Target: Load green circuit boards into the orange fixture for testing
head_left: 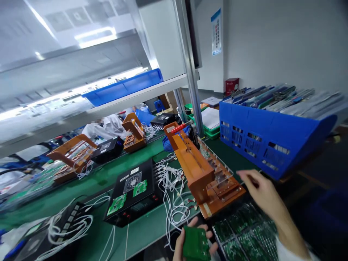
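Note:
My left hand [179, 245] is at the bottom, its fingers wrapped round a green circuit board [195, 243]. To the right, my right hand [258, 188] hovers beside an orange test fixture [195, 163]. Its fingers are curled and smeared by motion, and I cannot make out anything in them. Just left of those fingers is the edge of the fixture's clear plate [225, 172]. A tray of green circuit boards [244, 232] lies below my right hand, partly hidden by my forearm.
Left of the fixture are tangled white cables [174, 195] and a black box [133, 188] with two green boards on top. A blue bin [261, 137] full of files stands at the right. A metal post [190, 69] rises behind the fixture. A person [104, 125] is across the bench.

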A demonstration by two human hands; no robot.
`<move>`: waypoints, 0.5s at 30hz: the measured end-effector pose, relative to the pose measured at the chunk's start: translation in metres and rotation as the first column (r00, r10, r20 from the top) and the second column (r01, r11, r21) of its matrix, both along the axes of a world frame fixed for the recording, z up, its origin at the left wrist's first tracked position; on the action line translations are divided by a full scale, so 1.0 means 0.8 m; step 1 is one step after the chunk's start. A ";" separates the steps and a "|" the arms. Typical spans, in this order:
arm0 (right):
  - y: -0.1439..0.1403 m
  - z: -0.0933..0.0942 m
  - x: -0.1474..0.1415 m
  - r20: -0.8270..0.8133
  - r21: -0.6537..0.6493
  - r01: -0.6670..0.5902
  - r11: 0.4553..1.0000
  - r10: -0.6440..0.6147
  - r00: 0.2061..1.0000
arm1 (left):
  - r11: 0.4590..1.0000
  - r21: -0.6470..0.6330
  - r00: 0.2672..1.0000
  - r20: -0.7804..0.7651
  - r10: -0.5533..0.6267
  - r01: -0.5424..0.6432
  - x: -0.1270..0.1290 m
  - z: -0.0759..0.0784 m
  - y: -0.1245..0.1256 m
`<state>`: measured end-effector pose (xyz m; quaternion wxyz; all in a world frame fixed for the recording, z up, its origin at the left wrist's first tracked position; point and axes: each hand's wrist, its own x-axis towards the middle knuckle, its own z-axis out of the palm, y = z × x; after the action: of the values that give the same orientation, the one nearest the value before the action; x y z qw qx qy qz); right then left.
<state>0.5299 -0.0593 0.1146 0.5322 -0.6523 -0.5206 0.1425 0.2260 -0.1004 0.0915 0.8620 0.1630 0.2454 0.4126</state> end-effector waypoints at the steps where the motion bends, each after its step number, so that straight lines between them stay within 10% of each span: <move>1: -0.028 -0.004 -0.020 -0.032 -0.073 -0.060 0.995 0.058 0.998 | 1.000 -0.003 1.000 0.010 0.006 -0.006 0.005 -0.002 0.000; 7: -0.109 -0.006 -0.137 -0.345 -0.306 -0.534 0.788 0.430 0.834 | 0.998 -0.065 1.000 0.008 0.011 -0.011 0.034 -0.010 -0.010; 15: -0.102 -0.008 -0.170 -0.400 -0.119 -0.492 0.862 0.411 0.819 | 0.978 -0.157 0.982 -0.153 0.111 -0.135 0.023 -0.011 -0.017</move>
<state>0.3941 -0.1412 0.1082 0.4946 -0.5258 -0.5352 0.4387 0.2443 -0.1141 0.0829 0.8254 0.1041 0.3502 0.4305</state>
